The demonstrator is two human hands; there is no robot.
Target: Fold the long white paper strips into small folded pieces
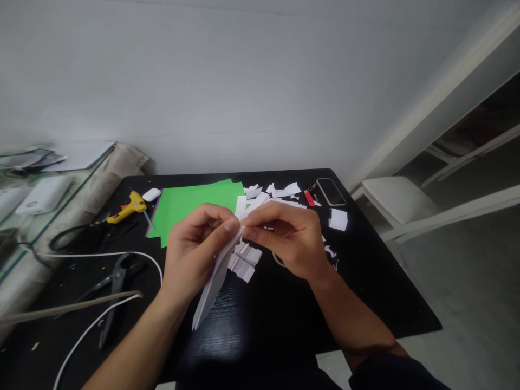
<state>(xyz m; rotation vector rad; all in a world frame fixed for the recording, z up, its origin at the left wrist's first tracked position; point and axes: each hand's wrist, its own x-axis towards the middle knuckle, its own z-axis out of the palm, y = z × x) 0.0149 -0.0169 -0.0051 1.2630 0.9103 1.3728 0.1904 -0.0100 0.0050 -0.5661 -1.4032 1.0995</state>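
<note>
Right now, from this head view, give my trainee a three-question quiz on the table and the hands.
1. True or false: both hands pinch the folded white paper strip at its top end.
2. Which tool lies nearest the green paper sheets? A) yellow glue gun B) phone C) pliers
3. Fill in: the cut white paper pieces lie on the ____ table.

Key
1. True: left hand and right hand meet at the strip's top, and its tail hangs down toward the person.
2. A
3. black
</note>
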